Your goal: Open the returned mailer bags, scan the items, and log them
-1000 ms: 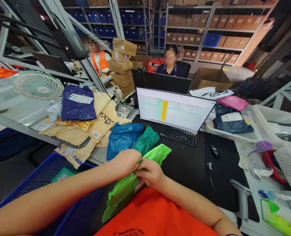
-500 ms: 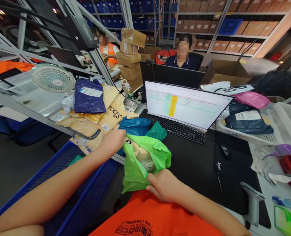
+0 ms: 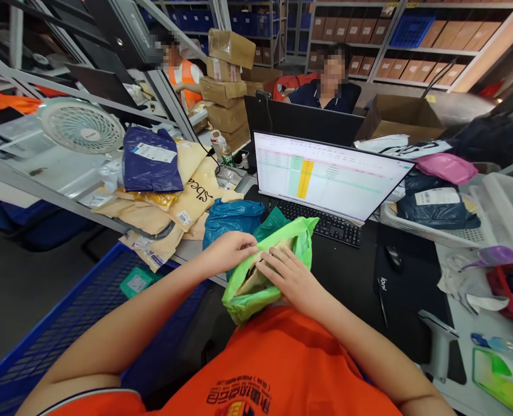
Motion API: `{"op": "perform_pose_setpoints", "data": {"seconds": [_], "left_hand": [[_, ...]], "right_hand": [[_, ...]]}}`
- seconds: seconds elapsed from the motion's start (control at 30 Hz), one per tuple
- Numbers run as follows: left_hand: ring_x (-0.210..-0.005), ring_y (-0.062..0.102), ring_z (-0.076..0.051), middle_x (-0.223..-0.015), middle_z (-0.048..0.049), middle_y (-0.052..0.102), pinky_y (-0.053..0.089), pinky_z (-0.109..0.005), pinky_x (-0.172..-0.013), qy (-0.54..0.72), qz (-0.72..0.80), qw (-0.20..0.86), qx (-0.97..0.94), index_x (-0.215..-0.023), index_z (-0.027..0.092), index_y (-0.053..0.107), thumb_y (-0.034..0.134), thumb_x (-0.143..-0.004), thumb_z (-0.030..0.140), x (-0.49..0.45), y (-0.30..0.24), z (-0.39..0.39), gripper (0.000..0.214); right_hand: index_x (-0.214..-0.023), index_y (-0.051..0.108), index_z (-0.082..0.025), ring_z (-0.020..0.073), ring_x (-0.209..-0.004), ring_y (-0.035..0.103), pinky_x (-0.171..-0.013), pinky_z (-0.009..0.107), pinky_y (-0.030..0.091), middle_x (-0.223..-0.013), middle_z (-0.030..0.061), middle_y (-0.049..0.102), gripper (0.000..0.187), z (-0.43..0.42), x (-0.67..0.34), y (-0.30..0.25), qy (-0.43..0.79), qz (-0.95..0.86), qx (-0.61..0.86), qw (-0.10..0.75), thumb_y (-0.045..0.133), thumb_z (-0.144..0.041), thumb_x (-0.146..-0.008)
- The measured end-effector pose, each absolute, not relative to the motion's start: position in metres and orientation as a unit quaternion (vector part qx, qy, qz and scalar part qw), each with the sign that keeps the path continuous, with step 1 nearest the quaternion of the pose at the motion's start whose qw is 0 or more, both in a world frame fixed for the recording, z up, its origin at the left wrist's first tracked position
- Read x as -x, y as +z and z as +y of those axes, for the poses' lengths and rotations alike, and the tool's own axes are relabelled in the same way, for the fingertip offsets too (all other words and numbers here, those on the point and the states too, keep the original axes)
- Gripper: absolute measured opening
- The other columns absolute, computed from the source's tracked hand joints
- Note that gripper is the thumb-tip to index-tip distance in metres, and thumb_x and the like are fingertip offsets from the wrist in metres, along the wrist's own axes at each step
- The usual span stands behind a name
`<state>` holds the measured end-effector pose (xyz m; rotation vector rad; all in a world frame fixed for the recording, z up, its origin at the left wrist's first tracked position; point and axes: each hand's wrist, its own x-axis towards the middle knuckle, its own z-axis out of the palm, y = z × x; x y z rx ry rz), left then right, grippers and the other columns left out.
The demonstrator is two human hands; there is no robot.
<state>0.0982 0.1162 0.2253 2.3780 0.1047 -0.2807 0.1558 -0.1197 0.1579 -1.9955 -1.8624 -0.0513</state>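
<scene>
A bright green plastic bag [image 3: 306, 237] is in front of my body with its mouth spread open. Inside it shows a beige package [image 3: 250, 280], partly covered by my hands. The bag's far left rim is pinched by my left hand [image 3: 228, 252]. My right hand [image 3: 289, 276] lies over the opening, fingers stretched out and flat on the beige package. Just behind the bag are a blue plastic bag [image 3: 226, 219] and a dark green plastic bag [image 3: 274, 224].
A monitor [image 3: 326, 173] and keyboard [image 3: 338, 228] stand behind. Mailer bags [image 3: 198, 188] and a fan [image 3: 83, 127] are at left, above a blue crate [image 3: 66, 332]. Right are a mouse [image 3: 394, 257], a scanner [image 3: 438, 344] and a white basket [image 3: 430, 231]. Two people are beyond.
My right hand has left the bag's near rim and moved up onto the beige package. My left hand has shifted right along the rim. The bag is now tilted, its mouth narrower.
</scene>
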Motion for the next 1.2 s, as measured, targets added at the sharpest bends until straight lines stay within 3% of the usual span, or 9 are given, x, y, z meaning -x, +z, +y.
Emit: {"op": "perform_pose_setpoints", "data": {"seconds": [0.1, 0.2, 0.27, 0.37, 0.53, 0.7, 0.87, 1.03, 1.2], "left_hand": [[-0.061, 0.049, -0.016, -0.06, -0.0006, 0.059, 0.029, -0.025, -0.056, -0.059, 0.1, 0.343, -0.932, -0.063, 0.018, 0.062, 0.052, -0.082, 0.046, -0.099, 0.22, 0.123, 0.035], [-0.064, 0.055, -0.018, -0.065, -0.0026, 0.064, 0.035, -0.025, -0.058, -0.01, 0.168, 0.348, -0.922, -0.067, 0.018, 0.065, 0.052, -0.08, 0.041, -0.097, 0.213, 0.135, 0.03], [-0.062, 0.054, -0.017, -0.063, -0.0021, 0.062, 0.037, -0.025, -0.057, -0.007, 0.187, 0.379, -0.906, -0.067, 0.017, 0.064, 0.053, -0.078, 0.041, -0.094, 0.211, 0.137, 0.029], [-0.057, 0.05, -0.014, -0.06, 0.0003, 0.058, 0.036, -0.024, -0.054, -0.077, 0.153, 0.475, -0.863, -0.071, 0.017, 0.065, 0.057, -0.078, 0.048, -0.09, 0.214, 0.126, 0.033], [-0.06, 0.048, -0.012, -0.062, 0.001, 0.057, 0.036, -0.022, -0.055, -0.181, 0.046, 0.564, -0.804, -0.07, 0.016, 0.063, 0.064, -0.077, 0.051, -0.095, 0.222, 0.097, 0.036], [-0.055, 0.041, -0.011, -0.057, 0.0033, 0.05, 0.03, -0.022, -0.051, -0.07, 0.105, 0.513, -0.849, -0.068, 0.016, 0.061, 0.06, -0.078, 0.049, -0.103, 0.213, 0.099, 0.034], [-0.059, 0.053, -0.015, -0.062, -0.0008, 0.06, 0.04, -0.025, -0.056, 0.004, 0.146, 0.537, -0.83, -0.071, 0.016, 0.063, 0.06, -0.08, 0.057, -0.103, 0.198, 0.105, 0.042], [-0.092, 0.072, -0.026, -0.1, -0.0149, 0.076, 0.056, -0.039, -0.085, -0.08, 0.108, 0.684, -0.717, -0.11, 0.015, 0.067, 0.041, -0.085, 0.083, -0.091, 0.162, 0.096, 0.077], [-0.131, 0.058, -0.03, -0.142, -0.0188, 0.059, 0.043, -0.046, -0.111, -0.167, 0.037, 0.66, -0.731, -0.14, 0.019, 0.054, 0.053, -0.078, 0.085, -0.07, 0.104, 0.094, 0.09]], "right_hand": [[-0.123, 0.063, -0.014, 0.0287, -0.107, 0.065, -0.114, 0.052, 0.041, -0.105, 0.013, 0.072, 0.042, -0.126, -0.157, 0.162, 0.037, -0.663, 0.729, 0.167, 0.071, -0.026, -0.084], [-0.107, 0.068, -0.017, 0.0236, -0.08, 0.066, -0.082, 0.037, 0.055, -0.087, 0.0081, 0.072, 0.035, -0.149, -0.147, 0.169, 0.14, -0.658, 0.726, 0.148, 0.073, -0.044, -0.085], [-0.12, 0.065, -0.019, 0.0217, -0.082, 0.068, -0.073, 0.032, 0.053, -0.095, 0.0078, 0.073, 0.039, -0.164, -0.142, 0.172, 0.174, -0.616, 0.745, 0.186, 0.062, -0.047, -0.094], [-0.143, 0.051, -0.02, 0.0203, -0.092, 0.068, -0.072, 0.03, 0.053, -0.119, 0.0122, 0.069, 0.043, -0.17, -0.141, 0.172, 0.12, -0.536, 0.805, 0.224, 0.042, -0.024, -0.102], [-0.15, 0.043, -0.023, 0.0272, -0.122, 0.054, -0.091, 0.04, 0.052, -0.137, 0.0142, 0.057, 0.057, -0.142, -0.154, 0.172, -0.031, -0.587, 0.778, 0.222, 0.052, -0.014, -0.094], [-0.089, 0.067, -0.019, 0.0259, -0.1, 0.055, -0.089, 0.041, 0.045, -0.095, 0.0086, 0.066, 0.008, -0.132, -0.164, 0.175, -0.064, -0.611, 0.77, 0.17, 0.066, -0.028, -0.091], [-0.074, 0.061, -0.02, 0.016, -0.066, 0.051, -0.066, 0.033, 0.034, -0.068, 0.0012, 0.061, 0.016, -0.161, -0.165, 0.168, -0.051, -0.605, 0.782, 0.14, 0.058, -0.017, -0.089], [-0.061, 0.055, -0.022, 0.015, -0.056, 0.048, -0.059, 0.031, 0.03, -0.057, 0.0017, 0.055, 0.039, -0.225, -0.176, 0.18, -0.177, -0.363, 0.882, 0.243, 0.048, -0.033, -0.098], [-0.075, 0.065, -0.023, 0.0194, -0.059, 0.055, -0.055, 0.032, 0.04, -0.064, 0.0028, 0.062, 0.039, -0.307, -0.177, 0.193, -0.12, -0.056, 0.905, 0.403, 0.064, -0.062, -0.081]]}}
